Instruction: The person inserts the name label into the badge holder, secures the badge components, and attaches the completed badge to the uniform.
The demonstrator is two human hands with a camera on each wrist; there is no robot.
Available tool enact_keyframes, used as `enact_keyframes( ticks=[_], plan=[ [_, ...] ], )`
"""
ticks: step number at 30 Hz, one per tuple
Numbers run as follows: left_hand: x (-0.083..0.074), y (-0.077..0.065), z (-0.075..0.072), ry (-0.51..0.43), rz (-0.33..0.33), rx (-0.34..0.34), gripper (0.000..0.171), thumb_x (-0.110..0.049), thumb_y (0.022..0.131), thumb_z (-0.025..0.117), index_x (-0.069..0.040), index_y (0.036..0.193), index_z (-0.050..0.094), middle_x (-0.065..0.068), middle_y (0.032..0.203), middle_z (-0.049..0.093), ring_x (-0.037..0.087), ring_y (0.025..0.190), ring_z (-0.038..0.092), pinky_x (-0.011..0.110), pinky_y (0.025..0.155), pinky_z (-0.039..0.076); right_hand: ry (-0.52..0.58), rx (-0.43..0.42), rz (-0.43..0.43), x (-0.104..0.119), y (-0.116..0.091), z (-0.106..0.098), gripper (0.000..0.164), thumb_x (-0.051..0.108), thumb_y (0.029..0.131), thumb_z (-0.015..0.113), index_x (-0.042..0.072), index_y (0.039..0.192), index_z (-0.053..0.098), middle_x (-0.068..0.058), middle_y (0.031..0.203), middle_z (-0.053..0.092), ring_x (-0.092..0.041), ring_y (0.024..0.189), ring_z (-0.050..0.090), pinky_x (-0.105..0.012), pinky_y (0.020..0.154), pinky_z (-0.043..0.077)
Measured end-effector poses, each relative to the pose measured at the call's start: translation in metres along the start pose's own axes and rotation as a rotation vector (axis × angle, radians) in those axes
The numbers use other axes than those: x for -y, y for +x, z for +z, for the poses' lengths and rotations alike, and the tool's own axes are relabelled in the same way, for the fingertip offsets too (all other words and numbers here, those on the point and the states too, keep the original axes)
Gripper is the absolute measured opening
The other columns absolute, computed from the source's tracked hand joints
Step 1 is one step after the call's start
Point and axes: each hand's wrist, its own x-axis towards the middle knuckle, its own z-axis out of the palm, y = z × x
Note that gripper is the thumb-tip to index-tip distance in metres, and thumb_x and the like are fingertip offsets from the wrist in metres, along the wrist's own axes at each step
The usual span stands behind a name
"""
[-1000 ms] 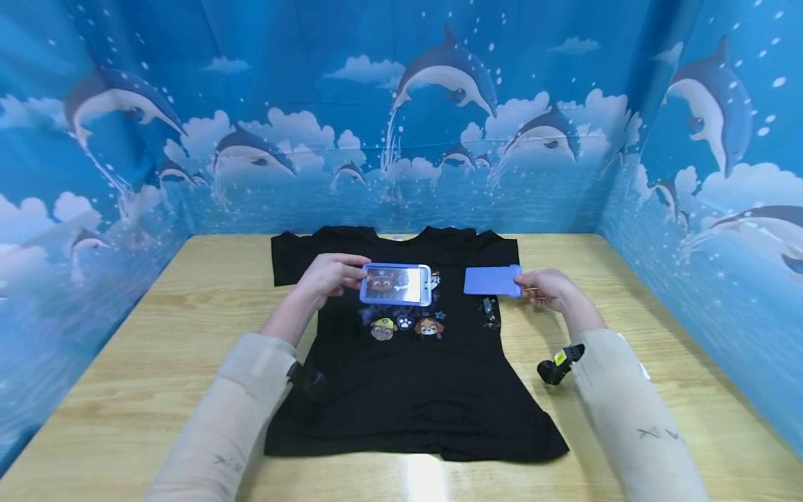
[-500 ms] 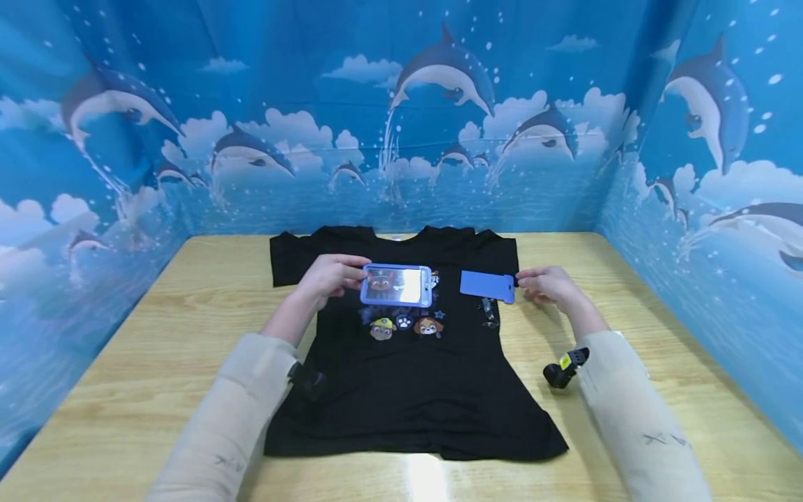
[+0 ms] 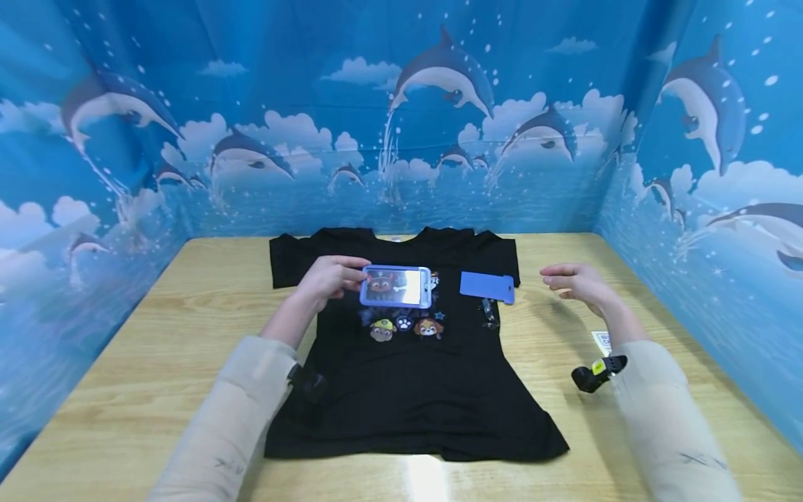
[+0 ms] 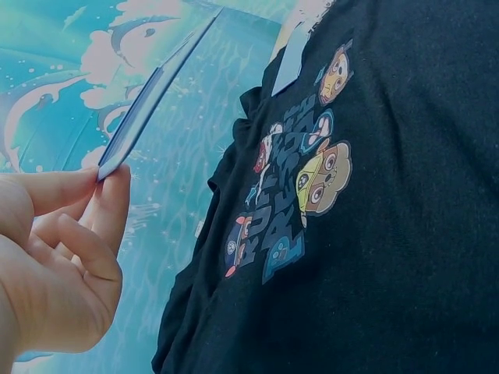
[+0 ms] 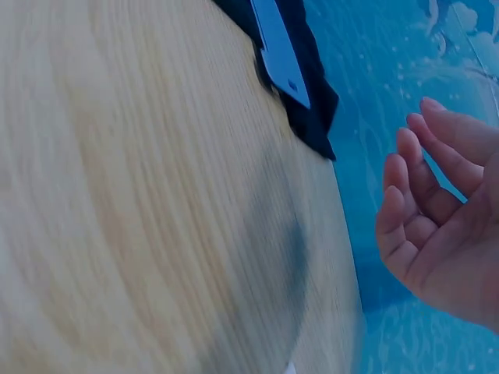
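Blue-violet, a windowed rectangular frame (image 3: 396, 286) is held over a black printed fabric T-shirt (image 3: 414, 390) bearing a flat blue rectangular panel (image 3: 486, 286). Left wrist: left hand (image 4: 66, 273) pinches one end; slackening could drop the frame. Right wrist: right hand (image 5: 460, 241), loosely bent, holds nothing.

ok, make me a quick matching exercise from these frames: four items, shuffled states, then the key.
Items
1. left hand
2. right hand
3. blue panel
4. black T-shirt

States
A. lies on dark fabric, near a sleeve
B. spread out directly on the wooden table
C. holds nothing
D. pinches the windowed blue frame by one end

Pairs: 1-D, 2-C, 3-A, 4-B
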Motion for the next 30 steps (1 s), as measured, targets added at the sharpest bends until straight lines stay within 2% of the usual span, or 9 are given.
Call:
enact_keyframes(
  ticks=[3,10,18,24,26,30],
  plan=[
    [0.000,0.000,0.001,0.009,-0.008,-0.003,0.032,-0.012,0.087,0.062,-0.011,0.119,0.063,0.009,0.100,0.068,0.016,0.081,0.062,0.027,0.059,0.037,-0.026,0.029,-0.015,-0.006,-0.009,-0.011,0.058,0.028,0.095,0.052,-0.010,0.136,0.035,-0.030,0.136,0.036,-0.035,0.119,0.040,-0.050,0.096,0.036],
    [0.000,0.002,0.001,0.006,-0.006,0.008,0.033,-0.012,0.088,0.060,-0.011,0.121,0.062,0.016,0.111,0.064,0.018,0.084,0.062,0.027,0.058,0.036,-0.088,0.047,-0.018,-0.025,-0.028,-0.033,0.063,0.034,0.096,0.051,-0.010,0.138,0.031,-0.031,0.139,0.033,-0.026,0.116,0.045,-0.052,0.096,0.035],
    [0.002,0.003,0.002,0.001,0.002,0.012,0.033,-0.011,0.088,0.060,-0.010,0.121,0.062,0.018,0.112,0.063,0.015,0.078,0.061,0.026,0.057,0.037,-0.187,0.015,0.020,-0.056,-0.048,-0.053,0.065,0.035,0.095,0.052,-0.010,0.137,0.033,-0.032,0.136,0.035,-0.042,0.118,0.041,-0.053,0.091,0.039],
    [0.004,0.006,0.004,0.007,-0.005,0.019,0.032,-0.011,0.088,0.060,-0.011,0.120,0.063,0.017,0.111,0.064,0.017,0.082,0.062,0.027,0.060,0.037,-0.286,0.021,0.032,-0.079,-0.062,-0.062,0.063,0.035,0.095,0.052,-0.010,0.136,0.034,-0.032,0.133,0.040,-0.047,0.118,0.039,-0.048,0.086,0.044],
    [0.004,0.006,0.005,0.007,-0.004,0.023,0.032,-0.011,0.088,0.060,-0.011,0.120,0.063,0.017,0.111,0.064,0.018,0.083,0.062,0.027,0.060,0.037,-0.318,0.020,0.032,-0.084,-0.067,-0.064,0.063,0.035,0.094,0.054,-0.010,0.135,0.037,-0.031,0.131,0.043,-0.044,0.116,0.043,-0.043,0.084,0.046],
    [0.004,0.006,0.007,-0.004,0.005,0.029,0.033,-0.010,0.087,0.060,-0.010,0.120,0.062,0.018,0.112,0.063,0.020,0.084,0.062,0.027,0.059,0.037,-0.328,0.009,0.053,-0.095,-0.075,-0.067,0.064,0.036,0.090,0.059,-0.009,0.132,0.042,-0.028,0.128,0.048,-0.022,0.107,0.050,-0.029,0.077,0.046]
  ],
)
